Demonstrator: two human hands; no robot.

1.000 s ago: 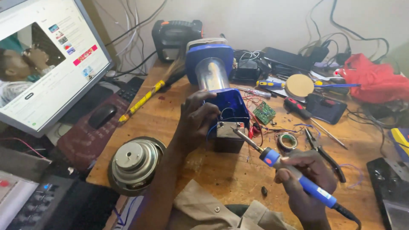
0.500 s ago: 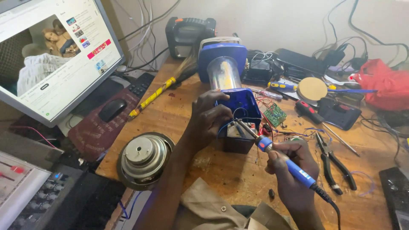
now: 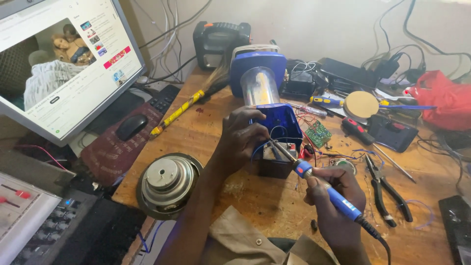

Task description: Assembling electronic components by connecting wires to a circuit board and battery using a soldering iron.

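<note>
A blue lantern point(image 3: 265, 93) with a clear tube lies on the wooden bench point(image 3: 245, 206), its open base facing me and showing a dark battery and wires. My left hand point(image 3: 240, 140) grips the open base point(image 3: 279, 147) from the left, fingers on its rim. My right hand point(image 3: 336, 206) holds a blue-handled soldering iron point(image 3: 324, 186). Its metal tip reaches into the open base near my left fingertips. A small green circuit board point(image 3: 319, 133) lies just right of the lantern, joined by thin wires.
A round speaker driver point(image 3: 167, 184) sits at the bench's near left. Pliers point(image 3: 385, 189), screwdrivers point(image 3: 365, 137), a tape roll point(image 3: 361, 104) and a red cloth point(image 3: 441, 103) lie to the right. A monitor point(image 3: 64, 64), mouse point(image 3: 131, 126) and small broom point(image 3: 191, 105) are on the left.
The view has shifted nearer and to the right. My right hand has brought the soldering iron tip further into the lantern's open base. My left hand keeps its grip.
</note>
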